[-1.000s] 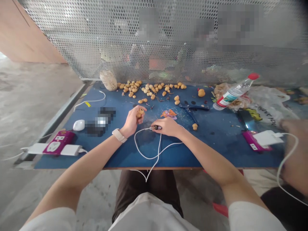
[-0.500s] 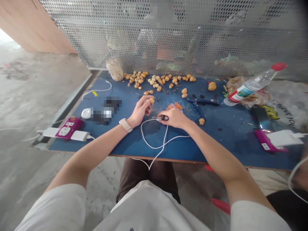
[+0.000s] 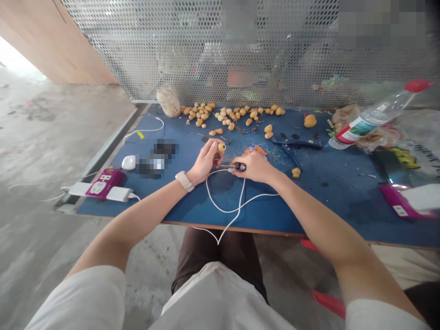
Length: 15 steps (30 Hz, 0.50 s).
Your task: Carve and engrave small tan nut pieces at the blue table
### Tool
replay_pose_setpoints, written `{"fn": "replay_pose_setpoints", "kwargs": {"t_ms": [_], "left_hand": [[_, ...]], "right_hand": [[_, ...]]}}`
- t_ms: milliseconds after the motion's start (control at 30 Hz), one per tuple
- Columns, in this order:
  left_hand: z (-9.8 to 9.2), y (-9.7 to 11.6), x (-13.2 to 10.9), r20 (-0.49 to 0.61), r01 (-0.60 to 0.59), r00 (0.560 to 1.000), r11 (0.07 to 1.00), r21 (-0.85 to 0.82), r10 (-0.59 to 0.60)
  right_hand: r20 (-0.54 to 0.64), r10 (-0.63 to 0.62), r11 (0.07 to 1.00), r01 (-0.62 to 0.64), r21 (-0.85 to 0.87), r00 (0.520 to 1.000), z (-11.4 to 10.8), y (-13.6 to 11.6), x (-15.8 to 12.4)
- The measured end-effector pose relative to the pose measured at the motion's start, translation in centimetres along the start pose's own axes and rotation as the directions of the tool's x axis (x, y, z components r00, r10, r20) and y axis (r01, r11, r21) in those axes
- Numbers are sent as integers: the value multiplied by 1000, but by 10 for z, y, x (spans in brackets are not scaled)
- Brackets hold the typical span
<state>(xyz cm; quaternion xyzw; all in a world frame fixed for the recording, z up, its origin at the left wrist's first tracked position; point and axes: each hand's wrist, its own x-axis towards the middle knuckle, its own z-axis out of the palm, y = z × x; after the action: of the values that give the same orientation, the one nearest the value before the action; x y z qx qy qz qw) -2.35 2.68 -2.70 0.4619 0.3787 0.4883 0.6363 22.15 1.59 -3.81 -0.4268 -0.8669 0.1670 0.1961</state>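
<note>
While the person sits at a blue board table (image 3: pixel 343 201), the left hand (image 3: pixel 205 161) curls nearly shut and pinches a small round tan ball (image 3: pixel 222 147) in its fingertips, up above the board. I can't tell what the ball is made of, but it looks light and hard, and it may slip, so pinching its sides seems best. Just beside it, the right hand (image 3: pixel 252 167) closes around a small black tool (image 3: pixel 239 167) with a white cord (image 3: pixel 225 210). Orange shavings (image 3: pixel 255 150) lie close by, and many more tan balls (image 3: pixel 233 111) sit farther off.
</note>
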Motion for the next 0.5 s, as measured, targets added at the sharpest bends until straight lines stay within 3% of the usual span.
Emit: {"fn": "replay_pose_setpoints", "kwargs": {"t_ms": [500], "left_hand": [[4,-9,5,-29,-4,1000,1000,-5,3]], "right_hand": [[-2,16,999,-15,50,1000,0,7,-1]]}}
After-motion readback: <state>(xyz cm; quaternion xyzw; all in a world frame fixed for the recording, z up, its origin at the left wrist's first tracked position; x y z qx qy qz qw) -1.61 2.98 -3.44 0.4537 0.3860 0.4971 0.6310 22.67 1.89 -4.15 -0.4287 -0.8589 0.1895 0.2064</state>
